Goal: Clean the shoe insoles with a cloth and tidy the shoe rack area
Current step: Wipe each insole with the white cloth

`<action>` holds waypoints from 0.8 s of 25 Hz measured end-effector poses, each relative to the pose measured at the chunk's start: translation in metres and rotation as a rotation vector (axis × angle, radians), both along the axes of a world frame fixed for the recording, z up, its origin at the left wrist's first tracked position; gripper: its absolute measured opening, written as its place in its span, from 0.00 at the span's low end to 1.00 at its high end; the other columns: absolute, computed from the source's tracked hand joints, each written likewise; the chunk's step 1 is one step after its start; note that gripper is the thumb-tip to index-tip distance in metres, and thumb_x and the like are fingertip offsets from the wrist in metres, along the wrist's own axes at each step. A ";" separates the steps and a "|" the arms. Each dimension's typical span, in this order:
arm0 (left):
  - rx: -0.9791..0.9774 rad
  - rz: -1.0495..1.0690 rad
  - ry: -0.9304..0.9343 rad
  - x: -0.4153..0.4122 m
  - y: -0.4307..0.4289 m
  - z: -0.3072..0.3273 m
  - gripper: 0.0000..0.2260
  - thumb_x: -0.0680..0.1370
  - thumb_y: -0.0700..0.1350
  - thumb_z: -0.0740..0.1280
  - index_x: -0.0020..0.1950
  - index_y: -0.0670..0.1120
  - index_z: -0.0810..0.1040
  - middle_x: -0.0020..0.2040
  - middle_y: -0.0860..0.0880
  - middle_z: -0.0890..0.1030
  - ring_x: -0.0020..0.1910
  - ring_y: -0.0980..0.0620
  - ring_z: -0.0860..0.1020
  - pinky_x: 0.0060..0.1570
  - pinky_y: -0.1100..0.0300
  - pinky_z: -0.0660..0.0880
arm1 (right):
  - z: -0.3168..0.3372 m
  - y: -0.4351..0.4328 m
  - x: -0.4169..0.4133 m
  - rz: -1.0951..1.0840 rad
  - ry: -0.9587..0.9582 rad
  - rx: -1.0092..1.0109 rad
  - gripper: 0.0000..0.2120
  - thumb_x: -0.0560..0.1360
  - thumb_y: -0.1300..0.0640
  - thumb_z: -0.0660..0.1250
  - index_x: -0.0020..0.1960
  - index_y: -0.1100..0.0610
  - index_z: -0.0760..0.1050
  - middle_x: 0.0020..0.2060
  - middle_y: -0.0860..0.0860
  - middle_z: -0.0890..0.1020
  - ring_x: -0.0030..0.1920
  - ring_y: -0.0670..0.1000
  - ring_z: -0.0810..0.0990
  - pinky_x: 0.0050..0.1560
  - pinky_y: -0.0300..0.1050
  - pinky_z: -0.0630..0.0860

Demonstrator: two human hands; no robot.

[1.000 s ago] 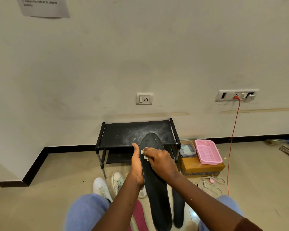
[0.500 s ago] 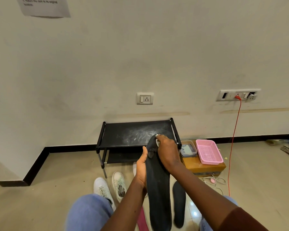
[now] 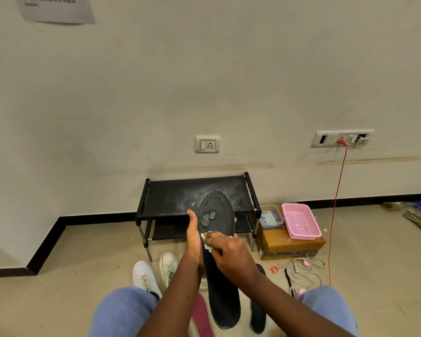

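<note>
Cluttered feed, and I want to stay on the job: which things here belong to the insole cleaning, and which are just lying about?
Job: black insole held in left hand; white cloth in right hand; second black insole on floor; white sneakers; dusty shoe rack.
Lying about: pink basket; clear lidded container; cardboard box; tangled cables; red cord.

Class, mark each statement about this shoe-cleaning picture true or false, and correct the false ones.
1. The right hand presses a white cloth onto the long black insole. True.
2. White dust streaks the top shelf of the black metal shoe rack. True.
3. The pink plastic basket sits on that rack. False: it sits on the brown cardboard box beside it.
4. The red cable lies unplugged. False: it is plugged into the white wall socket.
</note>
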State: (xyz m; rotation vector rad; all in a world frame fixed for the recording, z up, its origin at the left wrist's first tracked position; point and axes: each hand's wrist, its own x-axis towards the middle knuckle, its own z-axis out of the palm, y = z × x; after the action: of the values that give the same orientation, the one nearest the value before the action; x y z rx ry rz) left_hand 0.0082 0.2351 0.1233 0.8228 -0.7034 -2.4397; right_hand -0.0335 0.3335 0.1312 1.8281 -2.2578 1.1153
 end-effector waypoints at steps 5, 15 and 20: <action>-0.013 -0.002 -0.069 -0.003 -0.001 -0.005 0.33 0.77 0.67 0.46 0.48 0.40 0.77 0.38 0.43 0.84 0.35 0.48 0.83 0.39 0.54 0.79 | -0.001 -0.004 -0.004 0.016 0.062 -0.024 0.12 0.64 0.67 0.67 0.45 0.59 0.83 0.44 0.52 0.85 0.45 0.46 0.83 0.51 0.33 0.75; 0.147 -0.012 0.099 0.008 0.027 -0.010 0.33 0.76 0.67 0.54 0.67 0.44 0.75 0.68 0.35 0.71 0.67 0.38 0.71 0.70 0.45 0.63 | 0.015 -0.033 -0.025 -0.124 -0.069 0.061 0.12 0.75 0.67 0.62 0.54 0.60 0.80 0.52 0.54 0.83 0.52 0.52 0.82 0.55 0.38 0.74; 0.141 -0.044 0.060 0.011 0.012 -0.009 0.39 0.74 0.70 0.53 0.61 0.37 0.76 0.62 0.36 0.77 0.61 0.38 0.76 0.61 0.46 0.72 | 0.004 -0.008 0.001 -0.028 -0.083 0.048 0.14 0.72 0.68 0.59 0.48 0.59 0.82 0.48 0.52 0.84 0.47 0.49 0.82 0.53 0.42 0.76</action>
State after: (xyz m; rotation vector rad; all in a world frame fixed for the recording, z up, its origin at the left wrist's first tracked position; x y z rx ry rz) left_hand 0.0191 0.2467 0.1146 0.7901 -0.5378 -2.5655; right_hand -0.0324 0.3254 0.1352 1.7940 -2.3676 1.1633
